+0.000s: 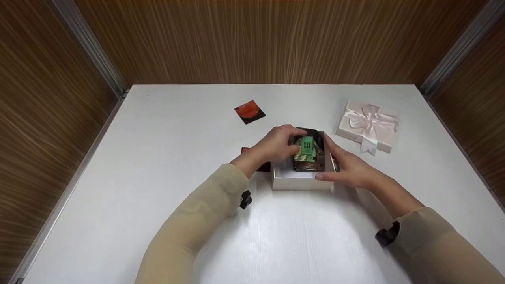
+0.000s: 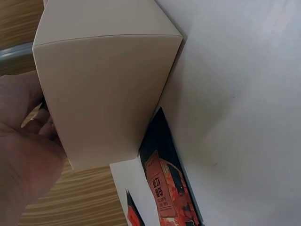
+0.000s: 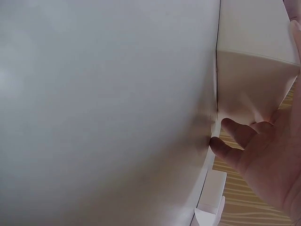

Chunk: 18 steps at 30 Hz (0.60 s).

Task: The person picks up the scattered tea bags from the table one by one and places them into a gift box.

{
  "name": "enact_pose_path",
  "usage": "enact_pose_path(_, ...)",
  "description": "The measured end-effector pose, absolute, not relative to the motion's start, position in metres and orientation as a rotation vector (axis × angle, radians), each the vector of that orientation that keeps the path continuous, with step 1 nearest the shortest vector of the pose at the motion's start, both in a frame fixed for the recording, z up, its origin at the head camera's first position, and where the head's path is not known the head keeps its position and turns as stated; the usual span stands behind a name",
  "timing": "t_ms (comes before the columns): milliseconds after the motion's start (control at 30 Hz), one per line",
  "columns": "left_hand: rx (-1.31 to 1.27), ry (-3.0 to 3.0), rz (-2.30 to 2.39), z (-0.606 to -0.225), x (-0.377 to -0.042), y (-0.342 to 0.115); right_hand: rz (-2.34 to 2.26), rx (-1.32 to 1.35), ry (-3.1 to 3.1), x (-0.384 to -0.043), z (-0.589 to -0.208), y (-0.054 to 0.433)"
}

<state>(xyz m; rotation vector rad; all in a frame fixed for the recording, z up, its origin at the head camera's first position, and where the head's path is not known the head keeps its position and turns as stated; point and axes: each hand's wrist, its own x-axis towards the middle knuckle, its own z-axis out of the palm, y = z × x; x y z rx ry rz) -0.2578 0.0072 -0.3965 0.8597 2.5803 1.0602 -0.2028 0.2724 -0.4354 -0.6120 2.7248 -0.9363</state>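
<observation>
A white open box (image 1: pixel 302 184) stands on the table, with a dark flat packet (image 1: pixel 309 163) bearing a green label inside it. My left hand (image 1: pixel 278 144) reaches over the box's left wall and pinches the packet at its left side. At the box's right wall, my right hand (image 1: pixel 351 167) holds the box, thumb across the near right rim and fingers along the outside. The right wrist view shows the two lowest fingers (image 3: pixel 233 153) stretched out near the tabletop. In the left wrist view the box (image 2: pixel 103 99) hides most of the left fingers.
A red and black packet (image 1: pixel 249 112) lies farther back on the white table (image 1: pixel 177 130). Another red and dark packet (image 2: pixel 164 183) lies against the box's left side. A pale pink box lid with a ribbon bow (image 1: pixel 371 126) sits back right. Wood-grain panels (image 1: pixel 276 43) enclose the table.
</observation>
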Motion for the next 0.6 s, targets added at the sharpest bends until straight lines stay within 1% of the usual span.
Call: enact_pose_path(600,0.869,2.667,0.699,-0.398,-0.261,0.024,-0.94,-0.615,2.72,-0.203,-0.434,0.273)
